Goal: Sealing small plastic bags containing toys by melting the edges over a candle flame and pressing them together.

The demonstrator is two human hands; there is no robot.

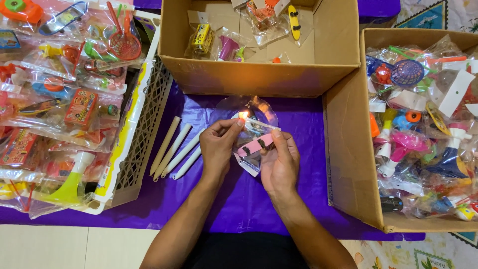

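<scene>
Evidently the sealing step is in hand: over the purple table cover (308, 129), between the cardboard box (259, 77) ahead and the spare white candles (175, 147) at the left, both hands hold a clear toy packet (251, 142) at a small flame (243, 115). The left hand (218, 147) pinches the packet's top edge shut by the flame, while the right hand (280, 162) grips a lit candle (261, 123) between thumb and fingertips — all fingers closed. Next, I judge, the edge needs a slow, even pass — close enough to melt, not scorch.

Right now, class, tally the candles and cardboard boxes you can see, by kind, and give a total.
Unlit white candles lying on the purple cloth: 4
Lit candle behind the clear bag: 1
Cardboard boxes: 2
Total: 7
</scene>
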